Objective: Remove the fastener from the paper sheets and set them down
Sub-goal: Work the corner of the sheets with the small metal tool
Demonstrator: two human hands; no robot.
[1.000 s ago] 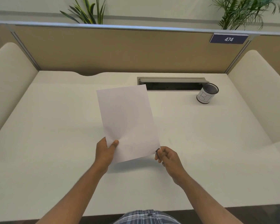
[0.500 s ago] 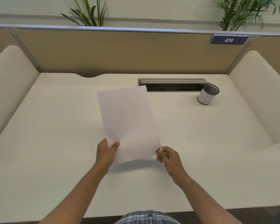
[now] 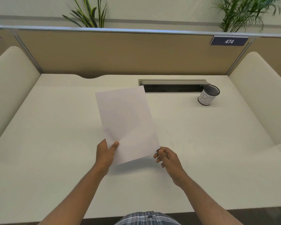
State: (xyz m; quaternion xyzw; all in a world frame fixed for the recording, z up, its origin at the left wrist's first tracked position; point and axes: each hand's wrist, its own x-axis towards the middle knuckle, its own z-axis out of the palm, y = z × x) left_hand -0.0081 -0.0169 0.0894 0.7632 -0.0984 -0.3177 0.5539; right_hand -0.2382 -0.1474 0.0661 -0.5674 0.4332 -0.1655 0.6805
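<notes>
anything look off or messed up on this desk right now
Nothing stands out. The paper sheets are uncreased, held above the desk by the left hand; the right hand pinches a small dark fastener at their corner. The cup stands upright.

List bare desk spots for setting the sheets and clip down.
Desk is bare left of the left hand, to the side divider. Also bare right of the right hand, and between the paper sheets and mesh cup. Only clutter: cup and open cable tray at the back right.
</notes>
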